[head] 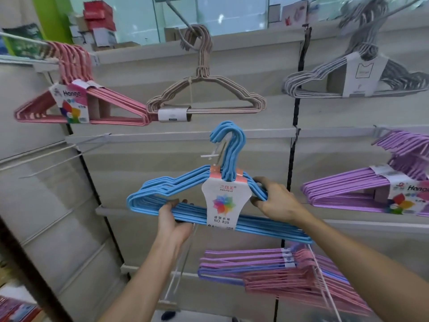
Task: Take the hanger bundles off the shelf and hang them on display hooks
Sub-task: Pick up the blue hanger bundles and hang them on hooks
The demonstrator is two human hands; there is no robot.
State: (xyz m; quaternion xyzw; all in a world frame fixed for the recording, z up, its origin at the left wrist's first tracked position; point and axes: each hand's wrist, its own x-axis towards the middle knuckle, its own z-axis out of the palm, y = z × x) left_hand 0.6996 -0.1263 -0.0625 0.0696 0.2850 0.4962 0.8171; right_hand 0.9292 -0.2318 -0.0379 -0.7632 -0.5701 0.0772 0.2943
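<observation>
Our left hand (pixel 173 219) has its fingers (pixel 177 202) curled up around the bottom bars of a bundle of sky-blue coated wire hangers (pixel 162 201), thumb on the near side, grasping it from below. Our right hand (pixel 276 201) has its fingers (pixel 261 182) wrapped over the bundle's right shoulder, with the thumb underneath, so both hands grip the same bundle.

A white paper label with a pink top band and a rainbow flower print (pixel 220 203) wraps the bundle's middle. The blue hook ends (pixel 228 140) point up and sit just in front of a thin metal display hook (pixel 216 152) sticking out from the grey wall panel (pixel 139 163); we cannot tell whether they are on it.

Above, a pink hanger bundle with a colourful label (pixel 79 105) hangs at upper left, a beige hanger bundle with a white sleeve (pixel 204 98) hangs in the centre, and a grey hanger bundle with a white card (pixel 348 77) hangs at upper right. A purple hanger bundle (pixel 359 191) hangs at right. Below our right forearm, purple and pink hanger bundles (pixel 290 275) lie stacked.
</observation>
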